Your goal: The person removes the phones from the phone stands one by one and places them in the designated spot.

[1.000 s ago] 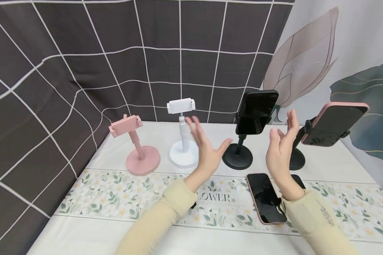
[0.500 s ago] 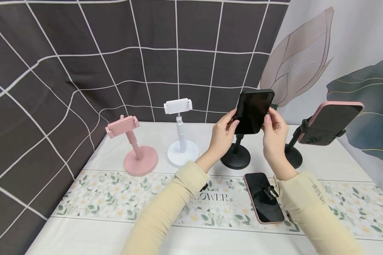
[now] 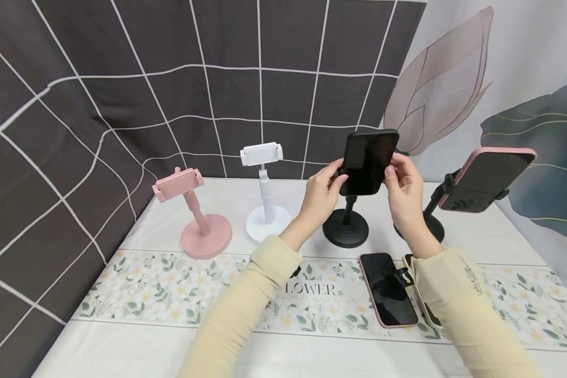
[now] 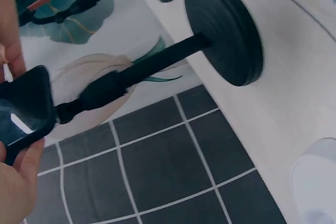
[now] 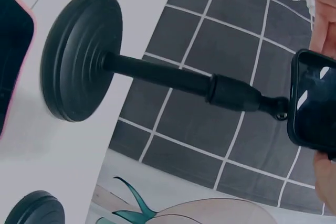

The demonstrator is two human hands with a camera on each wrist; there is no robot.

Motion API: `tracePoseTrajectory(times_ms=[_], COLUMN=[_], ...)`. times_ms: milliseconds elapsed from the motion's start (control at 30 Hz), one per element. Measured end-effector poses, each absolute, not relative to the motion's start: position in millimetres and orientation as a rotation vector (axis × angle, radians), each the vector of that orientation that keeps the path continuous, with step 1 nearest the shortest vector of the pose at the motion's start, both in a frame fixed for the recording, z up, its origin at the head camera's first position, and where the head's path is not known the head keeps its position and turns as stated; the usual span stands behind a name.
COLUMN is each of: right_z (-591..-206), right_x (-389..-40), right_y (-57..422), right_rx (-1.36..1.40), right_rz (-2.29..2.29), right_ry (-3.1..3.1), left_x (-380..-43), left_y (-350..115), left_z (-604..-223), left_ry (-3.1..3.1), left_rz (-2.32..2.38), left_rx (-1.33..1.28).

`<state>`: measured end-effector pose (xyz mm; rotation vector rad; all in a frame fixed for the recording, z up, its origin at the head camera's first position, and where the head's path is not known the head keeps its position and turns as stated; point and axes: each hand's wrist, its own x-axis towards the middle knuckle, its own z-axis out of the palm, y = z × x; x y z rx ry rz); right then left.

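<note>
1. Head view: the left hand (image 3: 320, 194) and right hand (image 3: 405, 197) are pinching opposite edges of a black phone (image 3: 369, 164) sitting between them atop a black stand (image 3: 345, 229).
2. Left of the left hand, a white stand (image 3: 266, 199) and pink stand (image 3: 206, 237) are standing.
3. Below the right hand, its sleeve (image 3: 460, 296) is partly covering a phone (image 3: 430, 315).

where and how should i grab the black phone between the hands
Grip the black phone probably by its long side edges, coming from left and right: it is a flat slab raised on the black stand, and the left hand and right hand hold it there.
</note>
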<state>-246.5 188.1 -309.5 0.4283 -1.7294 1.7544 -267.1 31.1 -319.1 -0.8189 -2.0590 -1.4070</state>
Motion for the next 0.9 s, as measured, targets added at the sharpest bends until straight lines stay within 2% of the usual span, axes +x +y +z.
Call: tracePoseTrajectory(times_ms=[267,500,900], right_z=[-303,-300,-314], right_x=[-237,-217,-176], right_y=[178,161,137], right_rx=[0.465,0.602,0.793], right_rz=[1.662,1.620,1.617], right_ry=[-1.801,-1.728,-1.717], left_x=[-254,-233,-181], left_y=[11,-13,-46], left_z=[-310,-305,-317], left_ry=[-2.045,-1.985,-2.057], left_rz=[-1.309,-1.393,-1.567], left_rx=[-0.822,-0.856,-0.851])
